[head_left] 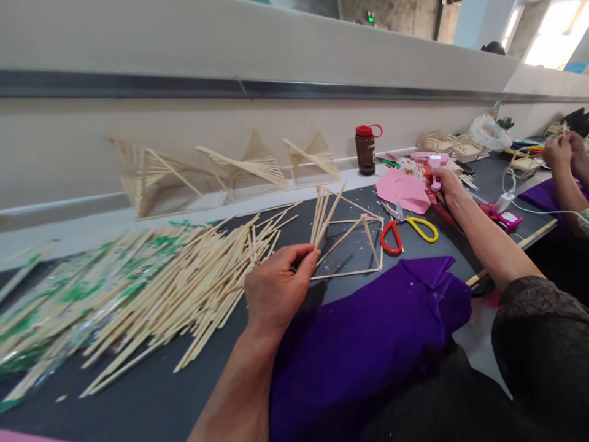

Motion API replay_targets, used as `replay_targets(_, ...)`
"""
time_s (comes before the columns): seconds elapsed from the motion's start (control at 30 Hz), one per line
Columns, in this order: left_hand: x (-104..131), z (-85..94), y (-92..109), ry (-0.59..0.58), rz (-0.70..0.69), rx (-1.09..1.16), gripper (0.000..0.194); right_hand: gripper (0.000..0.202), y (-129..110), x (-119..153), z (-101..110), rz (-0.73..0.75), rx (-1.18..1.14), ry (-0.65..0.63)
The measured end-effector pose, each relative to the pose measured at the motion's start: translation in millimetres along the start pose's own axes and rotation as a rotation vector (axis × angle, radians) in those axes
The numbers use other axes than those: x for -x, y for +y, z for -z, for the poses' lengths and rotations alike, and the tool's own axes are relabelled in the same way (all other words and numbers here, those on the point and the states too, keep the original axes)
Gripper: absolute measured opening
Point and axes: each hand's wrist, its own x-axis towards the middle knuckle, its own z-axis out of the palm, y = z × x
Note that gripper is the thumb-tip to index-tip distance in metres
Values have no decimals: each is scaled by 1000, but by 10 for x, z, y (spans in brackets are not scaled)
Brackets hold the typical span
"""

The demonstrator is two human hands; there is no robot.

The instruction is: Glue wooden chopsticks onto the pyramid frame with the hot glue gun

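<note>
Several thin wooden sticks (324,212) stand up from my left hand (281,283), pinched between thumb and fingers. Behind them a stick frame (381,236) lies on the dark table, with slanting sticks meeting above its base. My right hand (445,185) reaches to the far side and is wrapped round the handle of a pink glue gun (431,161). Below the glue gun lies a pink sheet (404,190). Scissors (408,230) with one red and one yellow handle rest beside the frame. A big loose pile of wooden sticks (184,288) spreads left of my left hand.
Clear packets of sticks (73,301) lie far left. Twisted stick models (248,164) stand along the wall, near a dark bottle (365,150) with a red lid. Purple cloth (368,331) covers the near edge. Another person's hands (564,150) are at the far right, past a white cable (536,210).
</note>
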Motion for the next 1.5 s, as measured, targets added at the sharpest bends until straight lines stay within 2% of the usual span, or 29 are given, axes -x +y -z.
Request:
replay_targets(0.07,-1,-1,-3,-7,3,-6,27,23,-106,66,0,33,-322,-40)
replay_targets(0.13,-4,2,1,-14,14,0,27,24,-234,160,-33,85,-518,-139)
replay_targets(0.23,-7,5,7,-9,33,29,26,30,-471,310,-139,199,-454,-318)
replay_targets(0.33,-5,5,2,-10,72,44,26,31,-753,403,-285,296,-313,-431)
replay_targets(0.43,-4,11,-12,-10,133,55,27,26,-1041,435,-456,327,-225,-473)
replay_targets(0.6,-25,42,-33,33,279,141,28,35,-1321,535,-791,332,-368,-445)
replay_targets(0.73,-38,64,-29,64,336,232,31,27,-1294,632,-929,284,-406,-486)
replay_targets(1.03,-30,62,-2,18,326,176,29,30,-1163,509,-667,319,-281,-498)
replay_targets(1.27,-30,69,-17,-91,252,80,29,27,-1168,493,-657,331,-162,-530)
replay_targets(1.5,-31,81,-10,-92,212,-17,25,23,-1132,471,-677,343,-95,-529)
